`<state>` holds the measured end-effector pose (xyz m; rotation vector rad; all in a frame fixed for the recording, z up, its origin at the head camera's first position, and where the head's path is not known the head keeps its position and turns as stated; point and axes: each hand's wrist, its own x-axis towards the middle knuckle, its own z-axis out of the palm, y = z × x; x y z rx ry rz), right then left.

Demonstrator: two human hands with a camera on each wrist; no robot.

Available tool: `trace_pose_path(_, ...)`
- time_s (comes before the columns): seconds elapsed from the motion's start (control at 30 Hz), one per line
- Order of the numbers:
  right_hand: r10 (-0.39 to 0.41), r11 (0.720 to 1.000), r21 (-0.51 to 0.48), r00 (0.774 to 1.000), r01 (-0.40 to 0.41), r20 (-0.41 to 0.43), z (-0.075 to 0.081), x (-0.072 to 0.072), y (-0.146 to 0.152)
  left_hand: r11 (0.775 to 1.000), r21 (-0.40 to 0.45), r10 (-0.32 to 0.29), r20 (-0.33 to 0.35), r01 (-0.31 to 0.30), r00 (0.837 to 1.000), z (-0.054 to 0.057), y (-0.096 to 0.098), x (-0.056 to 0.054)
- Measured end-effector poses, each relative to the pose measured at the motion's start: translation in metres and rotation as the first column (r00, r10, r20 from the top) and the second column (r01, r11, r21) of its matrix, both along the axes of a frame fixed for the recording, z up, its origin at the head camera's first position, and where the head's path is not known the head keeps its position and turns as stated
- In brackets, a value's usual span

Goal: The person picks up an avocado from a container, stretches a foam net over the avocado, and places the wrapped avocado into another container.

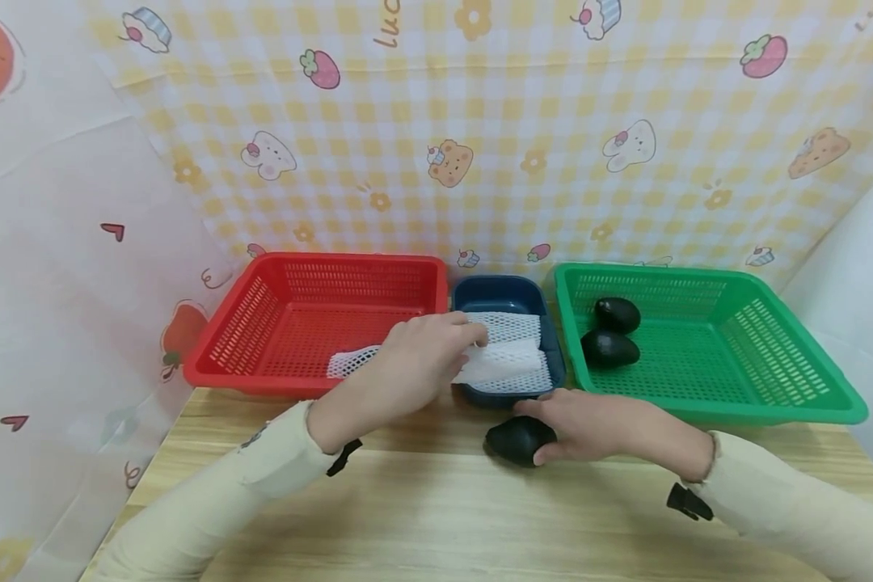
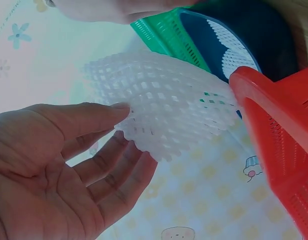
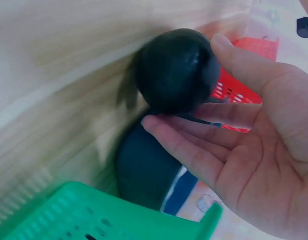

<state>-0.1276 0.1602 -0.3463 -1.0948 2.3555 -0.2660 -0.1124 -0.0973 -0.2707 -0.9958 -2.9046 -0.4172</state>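
Note:
My left hand (image 1: pixel 428 347) pinches a white foam net sleeve (image 2: pixel 164 100) between thumb and fingers, over the near left side of a dark blue bin (image 1: pixel 498 284). More white foam netting (image 1: pixel 509 325) lies in that bin. In front of the bin, my right hand (image 1: pixel 589 422) holds a dark avocado (image 1: pixel 518 441) between thumb and fingers, low over the table. The right wrist view shows the thumb at one side of the avocado (image 3: pixel 176 70) and fingertips at the other. Two more avocados (image 1: pixel 617 315) sit at the left of the green basket (image 1: pixel 698 275).
A red basket (image 1: pixel 356 263) stands left of the bin, the green one to its right. White netting (image 1: pixel 345 363) in the red basket is partly hidden by my left forearm. The wooden table (image 1: pixel 422 517) stretches toward me; a patterned cloth (image 1: pixel 378 162) hangs behind.

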Motion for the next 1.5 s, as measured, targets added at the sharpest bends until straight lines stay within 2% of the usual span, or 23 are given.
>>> trace_pose_path(0.27,0.026,0.993,-0.109,0.996,-0.036,-0.089,0.026,0.006,0.008,1.000,0.028,-0.010,-0.007,0.010,1.000,0.000,-0.002,0.000)
trace_pose_path(0.43,-0.009,0.971,-0.236,0.973,-0.047,-0.232,0.040,0.004,0.017,0.998,0.063,-0.003,-0.004,0.003,1.000,0.002,-0.005,0.000)
trace_pose_path(0.53,-0.068,0.928,-0.364,0.931,-0.073,-0.358,0.042,-0.002,0.023,0.995,0.098,-0.008,-0.011,0.009,1.000,0.004,-0.007,0.000)
trace_pose_path(0.67,-0.155,0.837,-0.522,0.844,-0.164,-0.513,0.036,-0.009,0.025,0.989,0.140,-0.032,-0.042,0.038,0.999,0.004,-0.009,0.000)
trace_pose_path(0.77,-0.206,0.784,-0.578,0.785,-0.225,-0.584,0.032,-0.014,0.023,0.983,0.171,-0.056,-0.068,0.067,0.996,0.002,-0.009,-0.001)
trace_pose_path(0.8,-0.220,0.772,-0.590,0.770,-0.237,-0.599,0.032,-0.016,0.022,0.981,0.180,-0.064,-0.078,0.077,0.995,0.002,-0.010,-0.001)
trace_pose_path(0.87,-0.242,0.750,-0.611,0.754,-0.254,-0.610,0.030,-0.019,0.022,0.975,0.198,-0.079,-0.100,0.098,0.992,0.001,-0.010,-0.001)
trace_pose_path(1.03,-0.231,0.714,-0.634,0.756,-0.295,-0.613,0.024,-0.022,0.024,0.962,0.236,-0.103,-0.142,0.135,0.985,0.003,-0.010,-0.001)
trace_pose_path(1.17,-0.223,0.693,-0.639,0.744,-0.333,-0.630,0.021,-0.021,0.024,0.957,0.253,-0.109,-0.148,0.144,0.983,0.004,-0.009,-0.002)
trace_pose_path(1.27,-0.230,0.658,-0.657,0.733,-0.367,-0.640,0.020,-0.021,0.021,0.954,0.265,-0.106,-0.148,0.143,0.983,0.003,-0.010,-0.003)
trace_pose_path(1.4,-0.252,0.595,-0.701,0.737,-0.393,-0.627,0.020,-0.020,0.017,0.951,0.277,-0.097,-0.152,0.137,0.984,0.002,-0.011,-0.003)
trace_pose_path(1.43,-0.254,0.586,-0.710,0.744,-0.390,-0.618,0.019,-0.020,0.016,0.951,0.278,-0.095,-0.154,0.135,0.984,0.002,-0.011,-0.004)
trace_pose_path(1.5,-0.254,0.581,-0.712,0.744,-0.395,-0.619,0.018,-0.019,0.015,0.951,0.278,-0.090,-0.156,0.132,0.984,0.001,-0.012,-0.004)
